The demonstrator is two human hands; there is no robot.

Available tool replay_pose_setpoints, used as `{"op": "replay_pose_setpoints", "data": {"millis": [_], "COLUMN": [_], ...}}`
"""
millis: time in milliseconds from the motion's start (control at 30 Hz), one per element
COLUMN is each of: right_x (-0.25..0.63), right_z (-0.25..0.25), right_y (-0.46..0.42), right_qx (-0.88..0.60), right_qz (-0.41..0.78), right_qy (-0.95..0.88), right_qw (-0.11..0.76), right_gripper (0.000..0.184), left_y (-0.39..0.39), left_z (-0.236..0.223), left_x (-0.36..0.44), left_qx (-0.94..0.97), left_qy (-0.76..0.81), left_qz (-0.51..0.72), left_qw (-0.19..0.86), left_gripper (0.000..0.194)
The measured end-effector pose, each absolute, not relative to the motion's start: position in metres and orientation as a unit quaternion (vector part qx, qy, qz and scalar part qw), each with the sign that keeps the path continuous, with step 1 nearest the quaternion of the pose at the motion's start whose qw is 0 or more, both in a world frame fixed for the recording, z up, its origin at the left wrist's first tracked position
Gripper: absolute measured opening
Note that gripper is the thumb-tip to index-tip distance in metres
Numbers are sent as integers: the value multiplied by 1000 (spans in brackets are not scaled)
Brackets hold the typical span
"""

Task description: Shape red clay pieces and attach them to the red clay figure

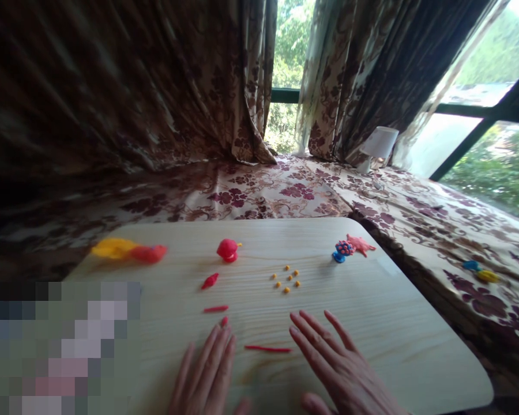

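One thin red strip (pixel 268 349) lay on the pale table (pixel 398 346); from afar, through the head camera, I saw it between the left hand (pixel 202 374) and the right hand (pixel 339 366), both palms down. The left fingers were straight, mostly side by side, tips just beside a small red piece (pixel 224 321). The right fingers were straight, the little one spread away. I couldn't tell whether either palm touched the table. Seven yellow balls (pixel 289 278) lay farther off.

seven balls (pixel 289 278), two red strips (pixel 268 349)
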State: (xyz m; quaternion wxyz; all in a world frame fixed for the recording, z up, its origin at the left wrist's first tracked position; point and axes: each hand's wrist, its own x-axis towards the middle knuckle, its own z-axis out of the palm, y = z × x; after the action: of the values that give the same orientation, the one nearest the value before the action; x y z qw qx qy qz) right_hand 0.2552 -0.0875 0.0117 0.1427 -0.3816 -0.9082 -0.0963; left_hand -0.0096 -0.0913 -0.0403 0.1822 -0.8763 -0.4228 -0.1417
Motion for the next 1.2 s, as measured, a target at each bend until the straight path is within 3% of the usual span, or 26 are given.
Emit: {"op": "replay_pose_setpoints", "data": {"millis": [200,367,433,533,700,867,1000,1200], "right_x": [248,242,242,243,245,244,245,244], "right_z": [-6,-14,-11,-7,-9,-9,-10,-6], "right_y": [-95,-100,-100,-98,-100,-98,-100,-98], "right_qx": [-336,-301,-304,-324,-285,-303,-283,-300], "right_qz": [-138,-174,-174,-163,-193,-193,-210,-194], "right_qy": [-919,-926,-925,-921,-928,-923,-923,-923], "right_qw": [152,150,146,144,146,139,153,143], "right_gripper": [57,32,33,51,31,39,30,33], "left_y": [-85,-85,-86,-85,-84,-81,-82,-82], "left_z": [-28,-30,-29,-26,-26,-25,-26,-21], "left_x": [12,10,8,8,4,4,-2,6], "left_qx": [-887,-896,-899,-892,-906,-898,-904,-896], "left_qy": [-395,-364,-356,-376,-328,-355,-326,-358], "left_qz": [-144,-135,-132,-127,-123,-108,-115,-126], "left_qw": [192,215,217,218,238,236,250,231], "left_gripper": [51,51,50,51,48,49,46,50]}}
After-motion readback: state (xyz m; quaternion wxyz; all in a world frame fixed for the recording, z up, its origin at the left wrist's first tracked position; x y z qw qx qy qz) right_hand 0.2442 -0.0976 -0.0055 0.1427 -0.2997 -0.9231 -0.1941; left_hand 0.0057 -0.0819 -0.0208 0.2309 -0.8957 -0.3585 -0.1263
